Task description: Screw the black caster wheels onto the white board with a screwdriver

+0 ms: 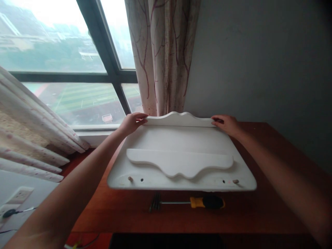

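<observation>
A white board [171, 138] with rounded corners lies flat on the table. At its far edge stands a white scalloped rail [178, 119], its wavy side up. My left hand [135, 121] pinches the rail's left end, and my right hand [226, 123] pinches its right end. A second white scalloped rail [178, 162] lies flat on the board nearer me, wavy side toward me. By the board's near edge, a wooden dowel [130, 179] sticks up at the left and another dowel [235, 181] at the right, each beside a small dark hole.
On the brown wooden table [116, 218], a yellow and black screwdriver [207, 202] lies in front of the board, with several dark screws [155, 202] at its tip. Curtains [166, 52] and a window stand behind. A wall socket [22, 195] is at lower left.
</observation>
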Motion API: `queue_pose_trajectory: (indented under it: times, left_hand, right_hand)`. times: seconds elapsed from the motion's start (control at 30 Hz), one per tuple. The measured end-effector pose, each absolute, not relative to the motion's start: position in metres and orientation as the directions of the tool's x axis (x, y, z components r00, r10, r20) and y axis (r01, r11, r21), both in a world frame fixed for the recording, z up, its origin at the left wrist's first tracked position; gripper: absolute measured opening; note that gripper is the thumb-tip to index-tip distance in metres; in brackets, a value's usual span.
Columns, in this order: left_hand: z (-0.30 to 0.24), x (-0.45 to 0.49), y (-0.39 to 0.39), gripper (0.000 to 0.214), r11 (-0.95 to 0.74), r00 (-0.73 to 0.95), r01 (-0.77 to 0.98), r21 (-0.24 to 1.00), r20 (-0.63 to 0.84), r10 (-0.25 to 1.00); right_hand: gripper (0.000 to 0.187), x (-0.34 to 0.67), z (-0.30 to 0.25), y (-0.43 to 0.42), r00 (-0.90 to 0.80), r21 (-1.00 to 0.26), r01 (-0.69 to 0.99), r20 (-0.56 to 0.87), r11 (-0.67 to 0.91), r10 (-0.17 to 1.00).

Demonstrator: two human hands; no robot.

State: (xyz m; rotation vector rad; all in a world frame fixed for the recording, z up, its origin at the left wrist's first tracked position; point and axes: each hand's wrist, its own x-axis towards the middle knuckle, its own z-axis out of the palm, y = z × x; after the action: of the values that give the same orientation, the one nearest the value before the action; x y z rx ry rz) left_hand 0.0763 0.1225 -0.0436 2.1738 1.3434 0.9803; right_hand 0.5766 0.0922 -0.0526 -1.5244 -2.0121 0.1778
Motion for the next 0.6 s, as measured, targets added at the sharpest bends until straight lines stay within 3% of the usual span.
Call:
queue_pose_trajectory:
  times: [0.6]
  left_hand:
    - [-0.057,0.072,0.121,0.041,-0.426,0.249,0.71,0.561,0.366,0.897]
  right_hand:
    - [0.025,0.57,-0.06,0.088,-0.231,-0.343,0.851,0.437,0.399,0.869]
